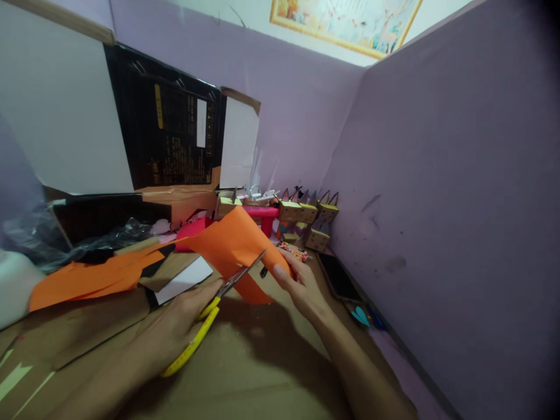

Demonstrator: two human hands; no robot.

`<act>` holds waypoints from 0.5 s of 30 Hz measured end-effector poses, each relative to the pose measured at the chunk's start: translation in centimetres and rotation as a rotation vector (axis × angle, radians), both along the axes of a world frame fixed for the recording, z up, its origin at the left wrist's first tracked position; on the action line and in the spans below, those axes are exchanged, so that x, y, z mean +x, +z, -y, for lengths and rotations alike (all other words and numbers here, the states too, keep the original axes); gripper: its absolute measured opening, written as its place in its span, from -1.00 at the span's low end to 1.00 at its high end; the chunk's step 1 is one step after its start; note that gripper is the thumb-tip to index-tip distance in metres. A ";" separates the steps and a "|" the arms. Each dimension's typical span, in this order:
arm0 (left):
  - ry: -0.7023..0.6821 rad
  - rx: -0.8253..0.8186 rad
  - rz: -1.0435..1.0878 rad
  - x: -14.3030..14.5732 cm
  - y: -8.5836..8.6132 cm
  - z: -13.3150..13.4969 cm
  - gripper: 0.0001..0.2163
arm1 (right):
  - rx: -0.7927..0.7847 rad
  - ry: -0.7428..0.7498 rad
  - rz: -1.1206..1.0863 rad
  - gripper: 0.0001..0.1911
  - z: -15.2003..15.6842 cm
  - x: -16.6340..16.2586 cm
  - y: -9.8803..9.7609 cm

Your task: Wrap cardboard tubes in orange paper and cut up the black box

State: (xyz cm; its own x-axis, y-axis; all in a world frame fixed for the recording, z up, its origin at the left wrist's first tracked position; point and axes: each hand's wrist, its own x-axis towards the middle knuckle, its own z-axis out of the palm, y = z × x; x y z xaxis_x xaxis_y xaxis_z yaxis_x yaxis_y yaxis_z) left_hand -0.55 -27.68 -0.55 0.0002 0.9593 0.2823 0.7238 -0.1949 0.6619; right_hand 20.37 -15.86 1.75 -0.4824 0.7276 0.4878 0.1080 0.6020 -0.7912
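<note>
My left hand (186,312) is closed on a pair of scissors (203,335) with yellow handles. Their metal blades point up and right, against an orange sheet of paper (238,236). At the sheet's right end my right hand (300,283) grips it, thumb on the near side and the other fingers partly hidden. The paper is curved and raised above the table, with a strip of it hanging below the blades. Whether the blades are fully closed on the paper I cannot tell.
More orange paper (91,283) lies at the left beside a white card (184,280). Small cardboard boxes with pointed ears (317,238) stand at the back. A dark phone (338,277) lies along the right wall. A black printed carton (170,122) leans behind on the left.
</note>
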 end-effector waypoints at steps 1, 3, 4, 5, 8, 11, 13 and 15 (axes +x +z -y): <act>-0.011 -0.008 -0.009 -0.1 -0.1 -0.2 -0.58 | -0.012 0.025 -0.014 -0.59 -0.1 0.1 -0.1; -0.019 -0.036 -0.023 -0.4 -0.4 -0.6 -0.58 | -0.026 0.043 -0.028 -0.57 -0.2 0.2 -0.2; -0.020 -0.047 -0.029 -0.5 -0.5 -0.7 -0.58 | -0.017 0.037 -0.024 -0.56 -0.3 0.2 -0.2; -0.026 -0.050 -0.037 -0.5 -0.5 -0.7 -0.57 | 0.001 0.030 -0.013 -0.57 -0.3 0.3 -0.2; -0.066 -0.026 -0.071 -0.4 0.1 -0.4 -0.58 | 0.055 0.013 0.020 -0.58 -0.3 0.2 -0.2; -0.090 -0.006 -0.083 0.0 1.1 0.2 -0.55 | 0.065 -0.002 0.033 -0.57 -0.3 0.1 -0.3; -0.086 0.002 -0.077 0.2 1.5 0.5 -0.55 | 0.066 -0.007 0.036 -0.58 -0.3 0.1 -0.3; -0.075 0.008 -0.070 0.3 1.6 0.6 -0.57 | 0.075 -0.010 0.033 -0.58 -0.3 0.1 -0.3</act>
